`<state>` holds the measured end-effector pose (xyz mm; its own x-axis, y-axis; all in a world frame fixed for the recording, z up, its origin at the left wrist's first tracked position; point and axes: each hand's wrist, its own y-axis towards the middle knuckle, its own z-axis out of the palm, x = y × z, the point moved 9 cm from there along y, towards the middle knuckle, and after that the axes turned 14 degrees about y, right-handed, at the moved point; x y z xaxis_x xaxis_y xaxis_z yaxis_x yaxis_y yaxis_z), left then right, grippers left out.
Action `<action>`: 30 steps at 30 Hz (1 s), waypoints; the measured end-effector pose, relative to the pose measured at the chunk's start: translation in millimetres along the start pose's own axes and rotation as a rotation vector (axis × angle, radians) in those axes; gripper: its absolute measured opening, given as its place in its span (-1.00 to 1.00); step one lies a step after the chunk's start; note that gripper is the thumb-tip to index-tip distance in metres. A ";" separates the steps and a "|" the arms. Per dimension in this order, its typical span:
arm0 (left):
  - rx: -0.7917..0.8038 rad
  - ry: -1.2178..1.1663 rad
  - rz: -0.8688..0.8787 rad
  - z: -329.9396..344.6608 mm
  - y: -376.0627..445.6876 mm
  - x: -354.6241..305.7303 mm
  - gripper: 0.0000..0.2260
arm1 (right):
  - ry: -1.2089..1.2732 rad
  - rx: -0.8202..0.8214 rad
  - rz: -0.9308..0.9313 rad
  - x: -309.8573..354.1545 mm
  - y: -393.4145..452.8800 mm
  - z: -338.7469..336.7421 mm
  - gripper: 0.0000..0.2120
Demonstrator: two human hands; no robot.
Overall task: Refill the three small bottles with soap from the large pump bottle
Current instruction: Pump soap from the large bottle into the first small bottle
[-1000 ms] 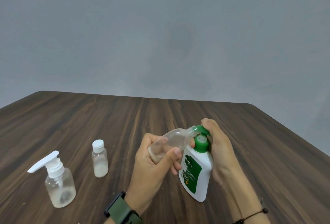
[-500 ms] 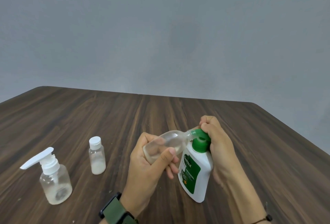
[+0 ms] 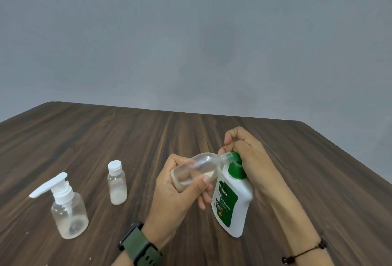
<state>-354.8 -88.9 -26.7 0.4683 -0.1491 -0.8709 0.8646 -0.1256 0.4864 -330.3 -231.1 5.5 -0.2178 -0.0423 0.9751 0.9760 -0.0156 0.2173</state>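
A white soap bottle with a green label and green pump (image 3: 232, 202) stands on the wooden table (image 3: 106, 138). My right hand (image 3: 248, 155) wraps over its pump head with curled fingers. My left hand (image 3: 180, 191) grips a clear small bottle (image 3: 197, 170), tilted on its side, with its open neck held against the pump's nozzle. A little clear liquid lies inside it. A small bottle with a white screw cap (image 3: 117, 183) stands to the left, white soap in its bottom. Further left stands a squat clear bottle with a white pump top (image 3: 67, 212).
The table's far edge runs across the middle of the view, with its right corner at the upper right. A plain grey wall (image 3: 191, 32) rises behind. A green watch sits on my left wrist and a dark cord bracelet on my right.
My right hand has pushed the green pump head down and the pump bottle leans slightly more. The tilted clear bottle stays at the nozzle. The view has shifted a little.
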 end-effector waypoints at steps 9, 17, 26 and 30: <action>0.008 -0.008 0.028 -2.2 2.2 -4.5 -0.65 | -0.065 0.007 -0.030 15.0 3.0 2.3 -0.77; 0.029 0.001 0.036 -1.9 2.0 -5.8 -0.65 | -0.102 0.017 -0.063 18.5 0.6 1.9 -0.76; 0.031 0.009 0.020 -2.9 2.5 -2.7 -0.65 | -0.085 -0.021 -0.077 8.7 -2.6 -0.3 -0.70; 0.034 -0.007 0.033 -2.3 3.1 -6.3 -0.64 | -0.159 -0.001 -0.092 20.8 1.4 -0.4 -0.71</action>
<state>-354.7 -86.1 -19.8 0.4949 -0.1605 -0.8540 0.8421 -0.1539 0.5169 -333.5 -232.4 26.1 -0.3026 0.1178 0.9458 0.9519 -0.0130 0.3062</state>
